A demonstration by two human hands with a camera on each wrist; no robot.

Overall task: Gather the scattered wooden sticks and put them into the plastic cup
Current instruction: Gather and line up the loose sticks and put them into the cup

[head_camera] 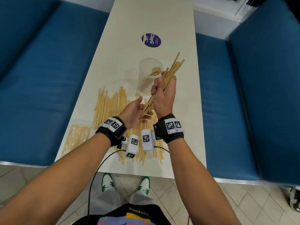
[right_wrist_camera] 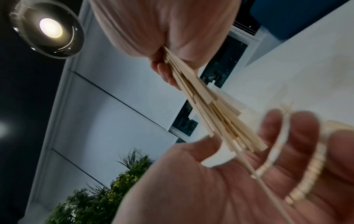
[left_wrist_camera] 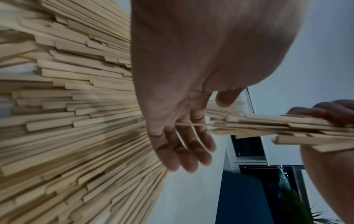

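Note:
My right hand [head_camera: 164,88] grips a bundle of wooden sticks [head_camera: 172,69] around its middle, tilted, top ends up and right beside the cup. The clear plastic cup [head_camera: 150,73] stands upright just left of that hand, with a few sticks [head_camera: 155,72] inside. My left hand [head_camera: 138,111] lies open, palm up, under the bundle's lower ends. A thin pale rubber band [right_wrist_camera: 318,166] is looped over its fingers [right_wrist_camera: 298,136]. Many loose sticks [head_camera: 112,108] lie spread on the white table [head_camera: 146,18] beneath both hands. The left wrist view shows the bundle [left_wrist_camera: 287,128] reaching that palm [left_wrist_camera: 172,113].
A clear packet of sticks [head_camera: 76,137] lies at the table's near left corner. A round purple sticker [head_camera: 151,40] sits beyond the cup. Blue benches [head_camera: 40,78] flank the narrow table on both sides. The table's near edge [head_camera: 129,173] is close to my body.

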